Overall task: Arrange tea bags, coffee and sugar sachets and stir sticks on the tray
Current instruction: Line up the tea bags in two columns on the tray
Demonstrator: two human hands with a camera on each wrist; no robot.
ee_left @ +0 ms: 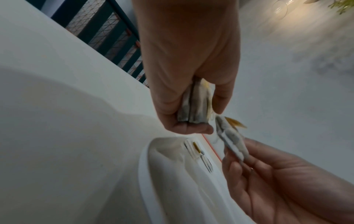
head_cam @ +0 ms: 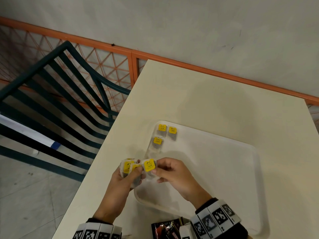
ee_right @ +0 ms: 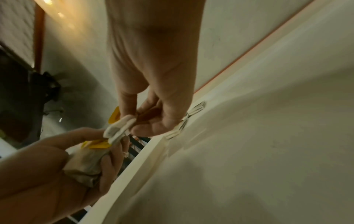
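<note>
Broadly, the counter (head_cam: 207, 94) is used as the work surface, and the tray (head_cam: 224, 169) is set on it close to the person, presumably so that both hands can reach it without stretching. Beside the counter a chair (head_cam: 57, 94) is seen, playing no part. On the tray three tea bags (head_cam: 162, 133) are laid flat in its far left corner, yellow tags up and close together, apparently so that a tidy block is begun and the remaining floor is kept for the other items. Dark sachets (head_cam: 168, 229) are left on the counter at the near edge, not yet on the tray; stir sticks cannot be made out.

Above the tray's left rim the hands are brought together. A bundle (head_cam: 129, 169) of tea bags is gripped in the left hand (head_cam: 120, 185), fingers curled round it, so that it serves as a stock. One bag (head_cam: 149, 165) is pinched by the right hand (head_cam: 174, 176) between thumb and fingertips, seemingly being separated from the bundle for placing next in the block.
</note>
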